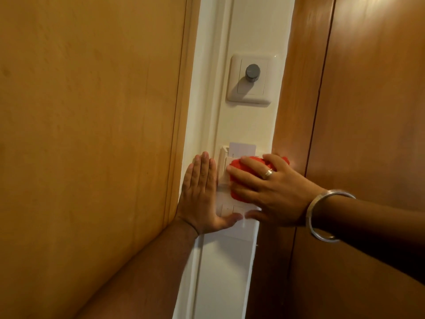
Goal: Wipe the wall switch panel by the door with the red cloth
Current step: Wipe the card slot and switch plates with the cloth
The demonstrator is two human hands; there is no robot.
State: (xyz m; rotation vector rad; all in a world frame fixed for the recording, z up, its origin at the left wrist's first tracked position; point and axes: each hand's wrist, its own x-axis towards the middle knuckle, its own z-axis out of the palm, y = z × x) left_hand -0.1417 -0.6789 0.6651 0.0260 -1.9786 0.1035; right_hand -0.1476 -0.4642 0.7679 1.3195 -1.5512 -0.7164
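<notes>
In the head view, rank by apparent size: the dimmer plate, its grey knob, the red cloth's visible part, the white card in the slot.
1. Dimmer plate.
2. Red cloth, mostly hidden under the right hand, so its rank is unsure.
3. White card, only partly showing.
4. Grey knob.

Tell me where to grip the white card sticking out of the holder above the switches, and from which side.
Pinch the white card by its exposed top edge, coming from above. Only that upper strip shows; the rest sits down in the holder, and just below it the right hand presses the red cloth on the panel, so coming from below looks blocked.
</notes>
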